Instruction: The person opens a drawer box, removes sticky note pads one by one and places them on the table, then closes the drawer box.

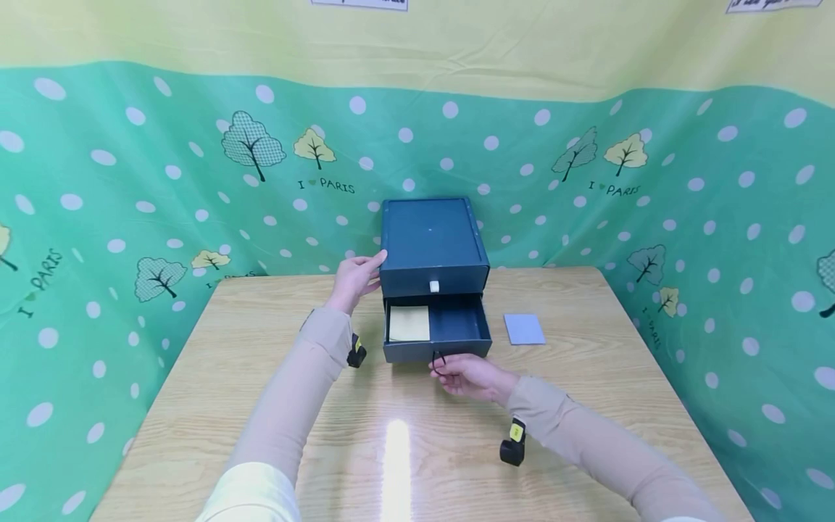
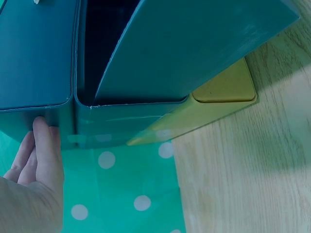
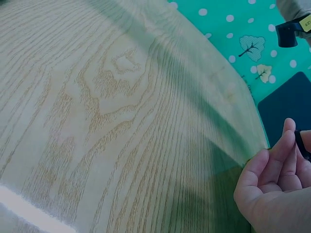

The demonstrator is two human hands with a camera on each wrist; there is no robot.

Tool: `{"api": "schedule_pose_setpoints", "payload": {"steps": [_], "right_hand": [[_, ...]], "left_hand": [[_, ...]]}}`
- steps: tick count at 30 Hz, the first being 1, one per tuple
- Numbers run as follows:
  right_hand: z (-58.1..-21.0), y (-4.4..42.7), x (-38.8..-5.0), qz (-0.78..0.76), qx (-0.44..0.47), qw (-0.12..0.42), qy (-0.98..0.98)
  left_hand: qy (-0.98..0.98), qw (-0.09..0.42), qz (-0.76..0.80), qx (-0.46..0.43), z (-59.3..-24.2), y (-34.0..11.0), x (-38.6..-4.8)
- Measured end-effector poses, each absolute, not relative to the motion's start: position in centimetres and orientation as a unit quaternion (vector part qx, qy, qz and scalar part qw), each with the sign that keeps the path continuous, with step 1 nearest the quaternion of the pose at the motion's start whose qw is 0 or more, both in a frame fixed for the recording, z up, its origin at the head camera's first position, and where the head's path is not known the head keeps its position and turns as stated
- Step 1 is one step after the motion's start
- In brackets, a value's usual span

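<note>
A dark blue drawer cabinet (image 1: 433, 232) stands at the table's back; its top drawer, with a white knob (image 1: 434, 286), is closed. Below it a drawer (image 1: 459, 319) is pulled out, holding a pale yellow paper pad (image 1: 409, 323) in its left part. My right hand (image 1: 472, 377) pinches the black loop (image 1: 438, 362) on that drawer's front; in the right wrist view the right hand (image 3: 279, 179) has curled fingers at the black loop. My left hand (image 1: 355, 279) rests with extended fingers on the cabinet's left side, as the left hand (image 2: 41, 165) also shows in the left wrist view.
A light blue square of paper (image 1: 525, 329) lies on the wooden table (image 1: 587, 362) right of the cabinet. Under the open drawer, the left wrist view shows a yellow section (image 2: 226, 87). A green dotted curtain (image 1: 352, 145) hangs behind and at both sides.
</note>
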State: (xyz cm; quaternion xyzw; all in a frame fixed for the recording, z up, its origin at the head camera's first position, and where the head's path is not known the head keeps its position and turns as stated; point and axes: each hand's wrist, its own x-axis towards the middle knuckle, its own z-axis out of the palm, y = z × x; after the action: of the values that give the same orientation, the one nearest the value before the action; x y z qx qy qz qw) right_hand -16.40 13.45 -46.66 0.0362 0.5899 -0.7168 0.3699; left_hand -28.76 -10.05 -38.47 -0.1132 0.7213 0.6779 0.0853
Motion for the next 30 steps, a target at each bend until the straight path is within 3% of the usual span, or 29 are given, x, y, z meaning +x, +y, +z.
{"api": "schedule_pose_setpoints", "payload": {"steps": [30], "right_hand": [[-47.17,14.26,-15.66,-0.689,0.013,0.395,0.608]], "left_hand": [[0.719,0.084,0.681,-0.112,-38.1,-9.85,-28.51]]}}
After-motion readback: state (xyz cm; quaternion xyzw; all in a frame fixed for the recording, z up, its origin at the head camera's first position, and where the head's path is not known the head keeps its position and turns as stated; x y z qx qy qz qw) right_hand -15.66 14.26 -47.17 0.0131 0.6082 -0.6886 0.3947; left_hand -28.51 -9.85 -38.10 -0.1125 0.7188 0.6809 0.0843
